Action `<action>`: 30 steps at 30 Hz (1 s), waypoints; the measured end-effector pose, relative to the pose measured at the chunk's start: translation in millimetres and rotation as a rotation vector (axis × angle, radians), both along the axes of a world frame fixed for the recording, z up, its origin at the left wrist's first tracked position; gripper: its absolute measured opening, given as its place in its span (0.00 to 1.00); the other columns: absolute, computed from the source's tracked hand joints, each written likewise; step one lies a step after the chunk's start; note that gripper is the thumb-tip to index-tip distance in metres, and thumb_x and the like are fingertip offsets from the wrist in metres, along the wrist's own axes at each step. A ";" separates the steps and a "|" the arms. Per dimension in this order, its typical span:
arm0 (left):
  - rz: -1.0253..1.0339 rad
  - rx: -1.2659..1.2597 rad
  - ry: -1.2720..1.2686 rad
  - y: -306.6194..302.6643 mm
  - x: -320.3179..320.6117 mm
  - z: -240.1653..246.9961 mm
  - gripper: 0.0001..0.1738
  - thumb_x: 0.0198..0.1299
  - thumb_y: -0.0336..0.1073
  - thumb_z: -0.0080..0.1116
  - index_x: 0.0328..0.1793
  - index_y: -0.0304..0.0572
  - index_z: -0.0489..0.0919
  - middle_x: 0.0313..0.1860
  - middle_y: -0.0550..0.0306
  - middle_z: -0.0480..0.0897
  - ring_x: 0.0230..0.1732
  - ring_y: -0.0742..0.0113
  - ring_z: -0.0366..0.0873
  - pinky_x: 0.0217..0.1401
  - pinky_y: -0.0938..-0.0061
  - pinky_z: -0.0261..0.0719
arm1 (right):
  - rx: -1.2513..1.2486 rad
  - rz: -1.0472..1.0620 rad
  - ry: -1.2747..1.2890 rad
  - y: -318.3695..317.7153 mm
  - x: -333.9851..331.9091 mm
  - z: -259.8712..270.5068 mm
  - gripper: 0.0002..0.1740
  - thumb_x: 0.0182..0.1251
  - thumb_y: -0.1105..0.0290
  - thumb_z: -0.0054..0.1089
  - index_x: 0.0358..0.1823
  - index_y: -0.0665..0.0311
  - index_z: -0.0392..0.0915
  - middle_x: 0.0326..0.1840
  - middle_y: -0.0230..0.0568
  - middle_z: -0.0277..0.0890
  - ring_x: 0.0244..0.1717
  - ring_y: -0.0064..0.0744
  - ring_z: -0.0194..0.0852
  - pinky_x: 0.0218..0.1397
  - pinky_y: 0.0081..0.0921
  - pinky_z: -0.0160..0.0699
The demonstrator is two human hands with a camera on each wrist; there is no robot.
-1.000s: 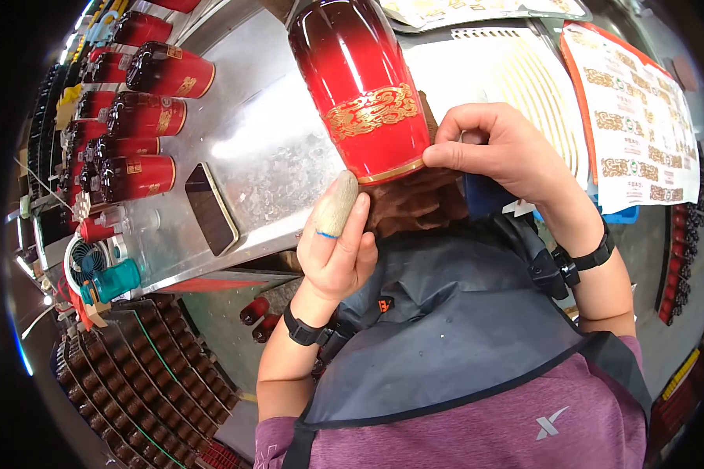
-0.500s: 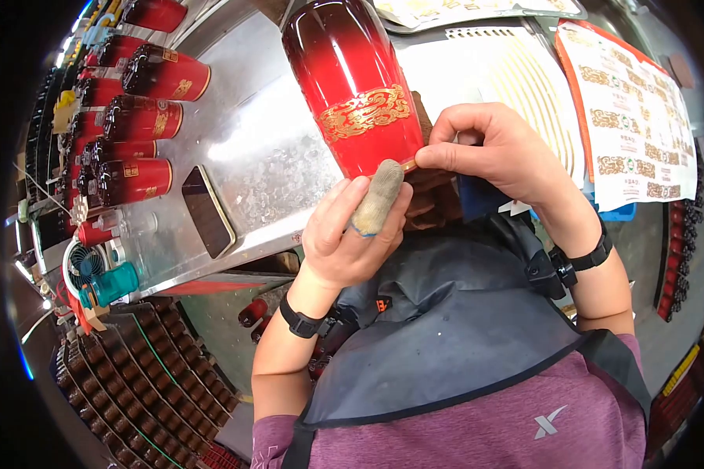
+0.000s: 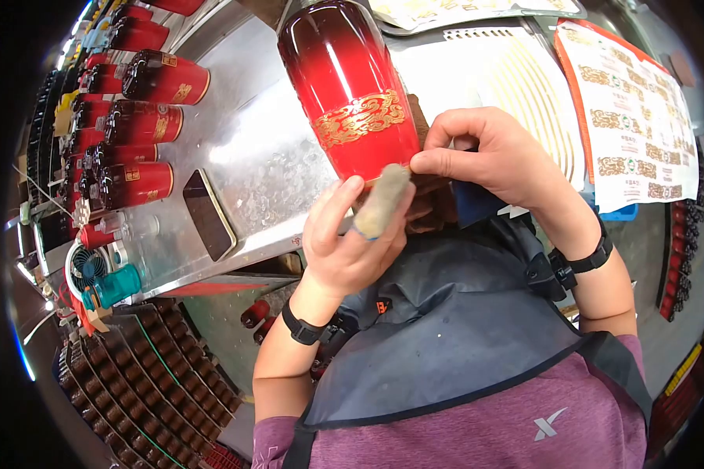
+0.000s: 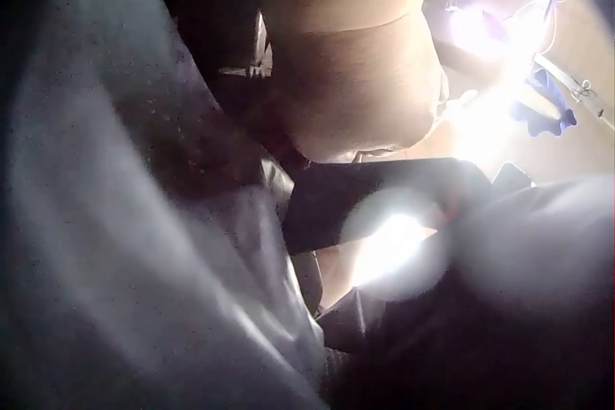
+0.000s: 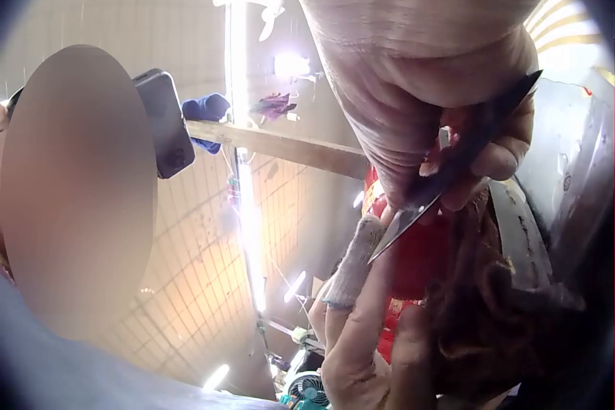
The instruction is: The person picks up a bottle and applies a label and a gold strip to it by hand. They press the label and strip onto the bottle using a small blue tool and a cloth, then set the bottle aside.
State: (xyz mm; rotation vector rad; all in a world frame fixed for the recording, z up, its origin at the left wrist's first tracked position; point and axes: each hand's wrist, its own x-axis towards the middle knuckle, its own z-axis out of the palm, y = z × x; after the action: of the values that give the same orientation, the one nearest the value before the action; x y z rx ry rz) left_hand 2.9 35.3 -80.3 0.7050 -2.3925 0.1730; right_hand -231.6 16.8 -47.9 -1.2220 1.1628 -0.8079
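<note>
A large glossy bottle (image 3: 348,70), dark at the top and red below with a gold patterned band, lies tilted with its base toward me in the head view. My left hand (image 3: 344,246) touches the base with extended fingers, one wearing a grey knit finger sleeve (image 3: 383,203). At the right edge of the base is my right hand (image 3: 493,160), thumb and forefinger together. The right wrist view shows its curled fingers holding a slim pointed metal tool (image 5: 452,170), its tip near the finger sleeve. Brown cloth (image 3: 424,211) lies beneath the base.
Several similar red bottles (image 3: 145,121) line the left of the metal table (image 3: 262,148). A phone (image 3: 210,215) lies nearer, beside a small fan (image 3: 88,267) and a teal bottle (image 3: 119,285). Gold-patterned sheets (image 3: 641,117) are at right; crates of dark bottles (image 3: 137,383) stand lower left.
My left hand has moved right and up, its sleeved finger now over the bottle's base edge. The bottle has shifted slightly left. My right hand has barely moved.
</note>
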 end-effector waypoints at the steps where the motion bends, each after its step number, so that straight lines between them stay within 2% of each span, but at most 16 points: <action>1: -0.010 -0.010 0.008 0.0 -2.7 -3.1 0.20 0.54 0.30 0.64 0.55 0.44 0.87 0.63 0.58 0.79 0.68 0.52 0.68 0.65 0.60 0.78 | -0.001 -0.001 0.001 0.0 0.2 -0.2 0.11 0.66 0.67 0.70 0.29 0.64 0.80 0.19 0.16 0.64 0.23 0.07 0.55 0.25 0.14 0.52; 3: 0.021 -0.073 -0.016 1.5 -4.7 -6.2 0.21 0.53 0.30 0.64 0.56 0.45 0.87 0.63 0.61 0.79 0.70 0.52 0.65 0.64 0.60 0.78 | -0.003 -0.003 0.002 -0.2 0.2 1.3 0.11 0.66 0.66 0.70 0.29 0.64 0.80 0.20 0.17 0.65 0.23 0.07 0.55 0.25 0.14 0.52; 6: -0.018 -0.028 0.028 4.4 2.0 -0.6 0.21 0.53 0.29 0.63 0.56 0.43 0.86 0.62 0.57 0.80 0.67 0.51 0.69 0.64 0.60 0.78 | 0.018 0.018 0.050 -0.8 -0.5 5.1 0.12 0.66 0.66 0.70 0.28 0.64 0.80 0.19 0.17 0.65 0.23 0.08 0.55 0.25 0.14 0.52; 8: 0.084 0.117 0.046 11.5 8.9 7.1 0.20 0.54 0.28 0.62 0.55 0.41 0.86 0.60 0.52 0.81 0.63 0.50 0.74 0.63 0.60 0.78 | 0.000 0.020 0.065 -0.6 -0.4 4.6 0.12 0.66 0.66 0.70 0.28 0.64 0.80 0.19 0.17 0.64 0.23 0.08 0.54 0.25 0.14 0.52; 11: 0.063 0.085 0.060 9.6 6.4 12.2 0.18 0.55 0.28 0.61 0.54 0.39 0.87 0.59 0.48 0.81 0.60 0.49 0.77 0.62 0.60 0.79 | 0.027 0.020 0.042 -1.2 0.0 4.0 0.12 0.66 0.66 0.70 0.28 0.64 0.80 0.19 0.17 0.63 0.23 0.08 0.53 0.25 0.15 0.51; 12: 0.051 0.079 0.076 8.3 5.9 7.7 0.19 0.54 0.29 0.63 0.53 0.41 0.88 0.59 0.53 0.81 0.62 0.51 0.74 0.64 0.60 0.77 | 0.026 0.023 0.044 -1.9 0.0 4.6 0.12 0.66 0.66 0.70 0.28 0.64 0.80 0.19 0.17 0.63 0.23 0.08 0.53 0.25 0.15 0.51; 15: 0.050 0.023 0.041 4.8 -3.5 7.6 0.20 0.51 0.30 0.65 0.53 0.44 0.88 0.59 0.58 0.82 0.64 0.54 0.71 0.66 0.61 0.75 | 0.030 0.030 0.052 -2.8 -1.9 6.2 0.12 0.66 0.66 0.70 0.28 0.64 0.80 0.19 0.17 0.63 0.23 0.08 0.53 0.25 0.15 0.51; 16: 0.053 0.019 0.034 2.9 -8.0 8.5 0.21 0.49 0.31 0.66 0.53 0.47 0.89 0.59 0.62 0.82 0.66 0.56 0.67 0.67 0.62 0.74 | 0.021 0.036 0.058 -4.0 -2.9 4.5 0.14 0.64 0.62 0.72 0.28 0.64 0.82 0.20 0.23 0.69 0.25 0.11 0.59 0.28 0.18 0.59; 17: 0.050 0.017 0.037 1.7 -10.8 7.6 0.21 0.49 0.31 0.66 0.53 0.47 0.89 0.59 0.62 0.82 0.66 0.56 0.67 0.67 0.62 0.74 | 0.013 0.043 0.062 -4.4 -3.7 3.4 0.15 0.62 0.59 0.73 0.29 0.65 0.84 0.21 0.28 0.75 0.26 0.15 0.65 0.30 0.21 0.67; 20: 0.026 -0.026 0.075 0.4 -12.4 7.6 0.20 0.51 0.31 0.65 0.53 0.44 0.88 0.59 0.58 0.82 0.64 0.54 0.71 0.66 0.62 0.75 | 0.021 0.042 0.061 -4.8 -3.7 3.2 0.16 0.61 0.58 0.74 0.28 0.65 0.84 0.20 0.28 0.74 0.26 0.16 0.64 0.30 0.21 0.66; 22: 0.071 0.086 0.081 4.9 -3.0 12.8 0.18 0.54 0.31 0.64 0.52 0.41 0.88 0.58 0.54 0.83 0.61 0.53 0.74 0.64 0.62 0.76 | 0.020 0.034 0.062 -4.6 -2.8 3.2 0.17 0.61 0.58 0.74 0.28 0.65 0.83 0.20 0.28 0.73 0.26 0.16 0.64 0.30 0.21 0.66; 25: 0.081 0.109 0.103 7.8 2.9 15.4 0.16 0.56 0.30 0.62 0.52 0.38 0.87 0.57 0.50 0.83 0.59 0.52 0.77 0.62 0.62 0.77 | 0.023 0.034 0.064 -4.3 -2.5 1.6 0.17 0.61 0.58 0.74 0.28 0.65 0.83 0.20 0.28 0.72 0.25 0.16 0.64 0.30 0.21 0.65; 30: 0.033 0.014 0.042 1.2 -5.1 14.5 0.20 0.51 0.30 0.65 0.52 0.43 0.88 0.57 0.57 0.84 0.63 0.55 0.72 0.64 0.62 0.77 | 0.050 0.044 0.047 -5.8 -2.3 -1.4 0.17 0.61 0.58 0.75 0.27 0.65 0.83 0.19 0.28 0.72 0.25 0.16 0.63 0.30 0.21 0.65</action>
State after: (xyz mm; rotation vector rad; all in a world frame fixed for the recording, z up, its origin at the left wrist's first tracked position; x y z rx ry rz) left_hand -2.2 36.5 -65.8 0.7472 -2.3454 0.1538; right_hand -233.9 11.0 -49.3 -1.2274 1.1834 -0.7164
